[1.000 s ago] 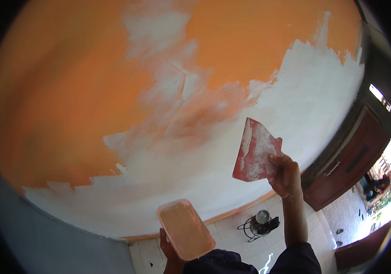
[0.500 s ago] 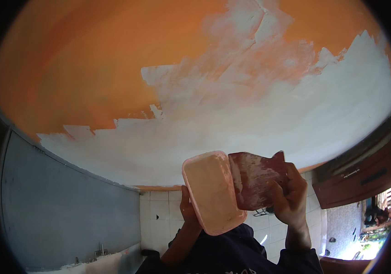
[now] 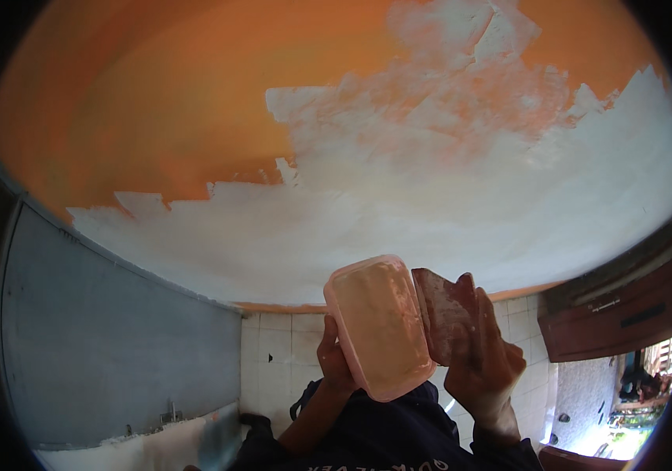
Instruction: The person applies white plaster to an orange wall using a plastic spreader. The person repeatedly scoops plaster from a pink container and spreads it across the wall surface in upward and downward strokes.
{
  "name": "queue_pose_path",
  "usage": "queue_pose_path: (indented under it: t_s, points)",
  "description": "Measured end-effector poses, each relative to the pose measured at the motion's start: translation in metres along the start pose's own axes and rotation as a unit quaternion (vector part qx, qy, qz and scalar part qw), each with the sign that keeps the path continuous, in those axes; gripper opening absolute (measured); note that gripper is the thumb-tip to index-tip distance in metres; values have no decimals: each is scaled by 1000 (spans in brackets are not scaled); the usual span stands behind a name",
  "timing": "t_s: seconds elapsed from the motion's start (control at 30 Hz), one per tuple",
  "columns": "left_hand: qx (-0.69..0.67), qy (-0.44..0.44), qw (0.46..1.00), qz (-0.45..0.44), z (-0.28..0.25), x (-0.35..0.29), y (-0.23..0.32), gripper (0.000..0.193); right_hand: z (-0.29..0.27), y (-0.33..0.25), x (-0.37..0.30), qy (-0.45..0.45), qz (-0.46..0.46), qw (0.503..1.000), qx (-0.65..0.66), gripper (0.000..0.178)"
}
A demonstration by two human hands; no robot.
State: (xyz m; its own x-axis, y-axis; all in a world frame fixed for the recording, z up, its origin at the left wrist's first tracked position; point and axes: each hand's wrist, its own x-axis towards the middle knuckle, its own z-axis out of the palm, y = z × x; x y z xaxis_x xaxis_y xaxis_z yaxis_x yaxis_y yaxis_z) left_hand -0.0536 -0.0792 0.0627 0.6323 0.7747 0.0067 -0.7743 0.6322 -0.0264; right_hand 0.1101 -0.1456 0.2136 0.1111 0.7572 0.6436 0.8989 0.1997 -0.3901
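My left hand (image 3: 337, 365) grips the left side of a shallow rectangular pink tub (image 3: 375, 326) with rounded corners and a tan inner face. In my right hand (image 3: 483, 381) is a flat, dark red-brown scraper (image 3: 442, 306) smeared with whitish paste. The scraper is at the tub's right rim; whether its edge touches the rim I cannot tell. Beyond both hands stands an orange wall (image 3: 163, 102), its lower part covered by a ragged-edged white coat (image 3: 430, 212). Above, the coat thins to a patchy smear with orange showing through.
A grey panel (image 3: 124, 330) stands on the left, with a pale ledge along its lower side. White floor tiles (image 3: 285, 345) lie below the wall. To the right are a red-brown door-like panel (image 3: 618, 310) and a bright opening to grey paving (image 3: 583, 396).
The tub has shifted slightly right. My right hand has turned over, so the scraper now shows at a steeper angle and looks narrower. The wall has slid up and right in view.
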Motion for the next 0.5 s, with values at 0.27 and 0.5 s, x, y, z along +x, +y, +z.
queue_pose_path:
  t_s: [0.27,0.5]
  points:
    - [74,64,995,6,7,-5,-3,70,1,8,-5,-28,82,996,32,44]
    - [75,39,996,22,2,-3,4,70,-7,14,-27,35,146,988,44,42]
